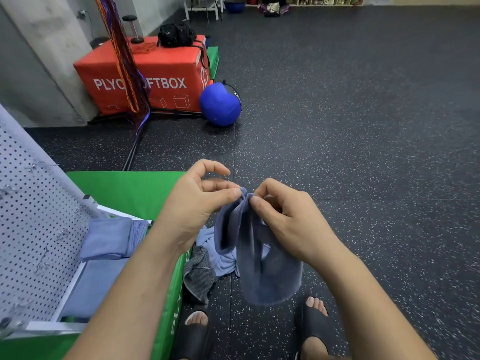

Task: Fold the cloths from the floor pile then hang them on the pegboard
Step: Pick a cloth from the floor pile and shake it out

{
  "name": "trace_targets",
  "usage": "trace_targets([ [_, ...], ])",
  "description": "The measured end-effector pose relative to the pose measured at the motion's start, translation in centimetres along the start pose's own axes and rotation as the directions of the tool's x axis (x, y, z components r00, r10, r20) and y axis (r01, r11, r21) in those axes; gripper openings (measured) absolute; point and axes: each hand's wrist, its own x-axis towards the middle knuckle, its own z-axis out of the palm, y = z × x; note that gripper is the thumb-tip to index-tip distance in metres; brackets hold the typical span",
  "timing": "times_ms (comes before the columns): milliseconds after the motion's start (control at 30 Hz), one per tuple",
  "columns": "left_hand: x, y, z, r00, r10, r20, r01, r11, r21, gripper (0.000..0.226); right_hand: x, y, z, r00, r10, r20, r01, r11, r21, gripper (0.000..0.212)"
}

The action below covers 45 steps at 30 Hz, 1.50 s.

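Note:
A dark blue cloth (pixel 262 268) hangs doubled over in front of me. My left hand (pixel 197 201) pinches its top edge between thumb and forefinger. My right hand (pixel 283 216) pinches the same edge right beside it, so the two corners meet. Below the cloth, the floor pile holds a light blue cloth (pixel 220 258) and a grey ribbed cloth (pixel 198 274). The white pegboard (pixel 33 229) leans at the left, with two folded light blue cloths (pixel 111 240) at its foot.
A green plyo box (pixel 135 193) carries the pegboard at my left. My feet in black slides (pixel 314 326) stand on the speckled rubber floor. Farther off are a red plyo soft box (pixel 155 74) and a blue medicine ball (pixel 219 105).

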Motion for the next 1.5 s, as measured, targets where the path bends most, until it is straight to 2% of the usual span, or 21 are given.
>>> trace_targets([
  [600, -0.4, 0.1, 1.1, 0.992, 0.115, 0.044, -0.114, 0.993, -0.031, 0.036, 0.1, -0.4, 0.6, 0.992, 0.042, -0.12, -0.04, 0.999, 0.019, 0.028],
  [933, -0.4, -0.2, 1.2, 0.986, 0.162, 0.046, -0.161, 0.987, -0.015, 0.029, 0.1, -0.1, 0.6, 0.994, 0.044, -0.101, -0.043, 0.999, 0.012, 0.006],
  [1100, -0.4, -0.6, 1.3, 0.97, 0.222, 0.098, -0.233, 0.965, 0.119, 0.021, 0.3, 0.0, 0.0, 0.983, 0.007, -0.184, -0.011, 1.0, -0.017, 0.015],
  [1167, -0.4, -0.9, 1.5, 0.947, 0.292, 0.132, -0.318, 0.909, 0.271, 0.022, 0.4, -0.1, -0.3, 0.969, 0.003, -0.248, -0.003, 1.0, -0.001, 0.014],
  [1267, -0.4, -1.6, 1.7, 0.884, 0.402, 0.24, -0.466, 0.698, 0.544, 0.032, 0.6, -0.1, -0.8, 0.953, 0.01, -0.304, 0.001, 0.999, 0.038, 0.015],
  [1400, -0.5, -2.2, 2.3, 0.893, 0.388, 0.23, -0.434, 0.602, 0.67, 0.041, 0.5, -0.2, -1.3, 0.941, 0.039, -0.336, -0.017, 0.997, 0.069, 0.016],
  [1500, 0.0, -2.7, 2.1, 0.887, 0.389, 0.25, -0.434, 0.513, 0.741, 0.02, 0.5, -0.2, -1.8, 0.928, 0.047, -0.371, -0.026, 0.998, 0.061, 0.018],
])
